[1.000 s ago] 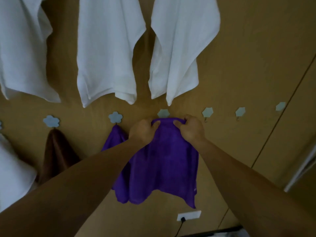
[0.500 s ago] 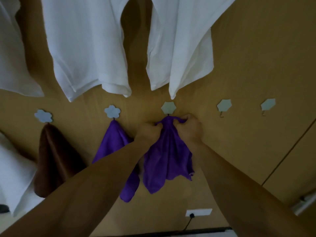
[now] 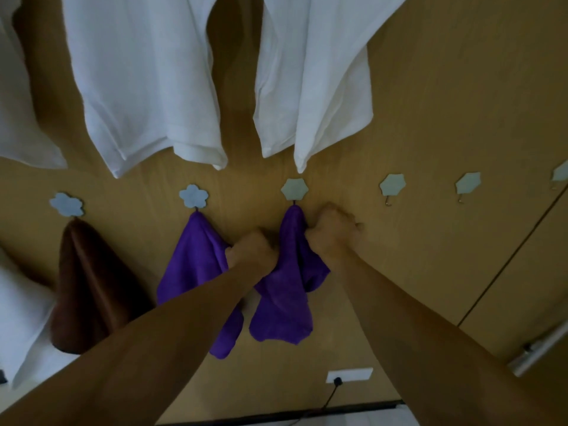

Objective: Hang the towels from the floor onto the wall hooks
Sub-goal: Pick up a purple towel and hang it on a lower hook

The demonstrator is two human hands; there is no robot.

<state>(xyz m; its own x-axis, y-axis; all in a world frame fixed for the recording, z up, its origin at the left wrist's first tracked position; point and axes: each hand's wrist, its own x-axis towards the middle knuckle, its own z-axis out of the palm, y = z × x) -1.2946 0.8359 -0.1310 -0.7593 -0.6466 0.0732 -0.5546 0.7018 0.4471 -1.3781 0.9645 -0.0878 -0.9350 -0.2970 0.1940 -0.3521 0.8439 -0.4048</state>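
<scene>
A purple towel (image 3: 285, 305) hangs by its top from the flower-shaped wall hook (image 3: 294, 188) in the middle of the lower row. My left hand (image 3: 252, 252) grips its left side a little below the hook. My right hand (image 3: 330, 232) holds its right edge just under the hook, fingers curled. A second purple towel (image 3: 193, 259) hangs from the hook (image 3: 193, 195) to the left, partly behind my left forearm. A brown towel (image 3: 89, 287) hangs from the hook (image 3: 66, 204) further left.
Large white towels (image 3: 147, 81) hang from above and reach down to just over the hook row. Bare hooks (image 3: 392, 185) (image 3: 467, 183) follow on the right. A wall socket (image 3: 349, 375) with a plugged cable sits low down. A door handle (image 3: 534, 348) is at the right.
The purple towel went from spread between both hands to bunched and hanging on the middle hook. Both hands slid down from its top edge to its sides. The view shifted closer.
</scene>
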